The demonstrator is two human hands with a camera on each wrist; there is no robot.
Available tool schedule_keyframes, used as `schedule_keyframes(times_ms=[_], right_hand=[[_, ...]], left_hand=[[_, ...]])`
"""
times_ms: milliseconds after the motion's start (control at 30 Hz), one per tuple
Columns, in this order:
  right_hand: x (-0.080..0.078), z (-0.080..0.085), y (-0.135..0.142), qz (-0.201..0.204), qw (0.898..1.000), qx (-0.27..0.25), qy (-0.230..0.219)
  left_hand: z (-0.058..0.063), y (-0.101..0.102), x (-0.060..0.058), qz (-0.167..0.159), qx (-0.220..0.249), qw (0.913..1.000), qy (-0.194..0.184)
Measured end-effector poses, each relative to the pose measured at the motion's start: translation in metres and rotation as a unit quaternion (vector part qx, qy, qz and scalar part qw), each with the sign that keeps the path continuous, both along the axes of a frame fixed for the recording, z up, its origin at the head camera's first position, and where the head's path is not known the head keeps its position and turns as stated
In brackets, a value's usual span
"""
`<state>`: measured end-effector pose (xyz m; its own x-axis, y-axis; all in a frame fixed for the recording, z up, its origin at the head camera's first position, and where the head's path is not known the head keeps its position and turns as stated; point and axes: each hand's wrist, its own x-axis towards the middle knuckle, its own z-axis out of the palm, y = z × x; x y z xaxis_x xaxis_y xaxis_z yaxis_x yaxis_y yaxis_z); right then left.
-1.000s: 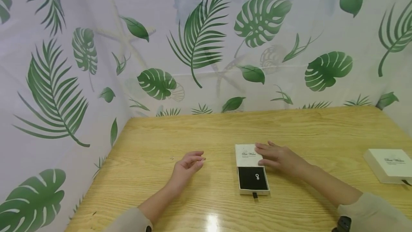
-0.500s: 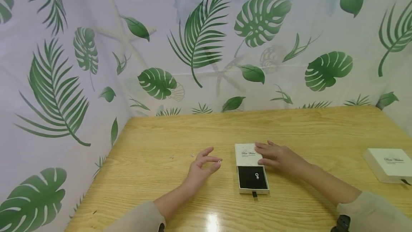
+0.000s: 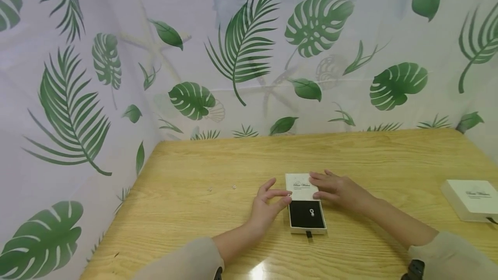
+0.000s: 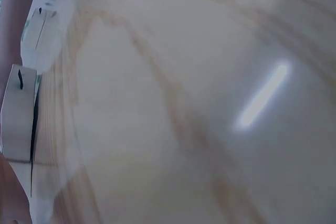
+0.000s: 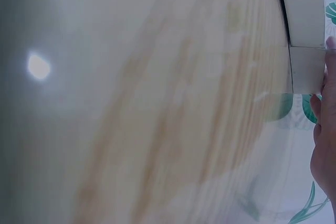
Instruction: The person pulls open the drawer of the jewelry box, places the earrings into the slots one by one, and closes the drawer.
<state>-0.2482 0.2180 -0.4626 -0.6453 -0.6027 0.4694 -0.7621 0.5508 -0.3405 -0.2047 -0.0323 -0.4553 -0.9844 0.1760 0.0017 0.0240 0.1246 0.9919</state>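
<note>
left hand (image 3: pixel 266 204) pinches a trinket (image 3: pixel 289 195), straight-fingered right hand (image 3: pixel 342 191) touches a box (image 3: pixel 299 188) lying lengthwise, drawer (image 3: pixel 308 230) nearest.

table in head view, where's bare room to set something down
Free on the table: the far strip along the patterned cloth, and between the right hand and the far-right box. Crowded: around the open box and left hand; two tiny pieces lie farther left.
</note>
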Motion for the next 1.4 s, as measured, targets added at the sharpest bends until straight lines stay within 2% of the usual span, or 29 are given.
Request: schedule_keyframes(times_ms=[233,467,633,833,1033,1267,1400], right_hand=[[0.001,0.002,-0.003,-0.017,0.999,0.017,-0.029],[0.002,0.002,-0.002,-0.011,1.000,0.009,-0.010],[0.002,0.000,-0.002,-0.004,1.000,0.006,0.005],[0.003,0.001,-0.003,-0.002,1.000,0.002,0.012],[0.003,0.004,-0.003,-0.009,1.000,0.009,0.001],[0.004,0.002,-0.003,-0.003,1.000,0.009,0.022],[0.004,0.002,-0.003,-0.005,1.000,0.009,0.016]], left_hand=[[-0.005,0.014,0.007,0.035,-0.048,0.9981,0.017],[-0.007,0.022,0.013,0.045,-0.094,0.9945,-0.014],[-0.008,0.026,0.015,0.068,-0.126,0.9896,-0.015],[-0.008,0.029,0.014,0.074,-0.158,0.9846,-0.010],[-0.009,0.028,0.013,0.068,-0.185,0.9804,0.014],[-0.010,0.022,0.011,0.022,-0.249,0.9655,0.072],[-0.012,0.019,0.011,0.003,-0.258,0.9609,0.101]])
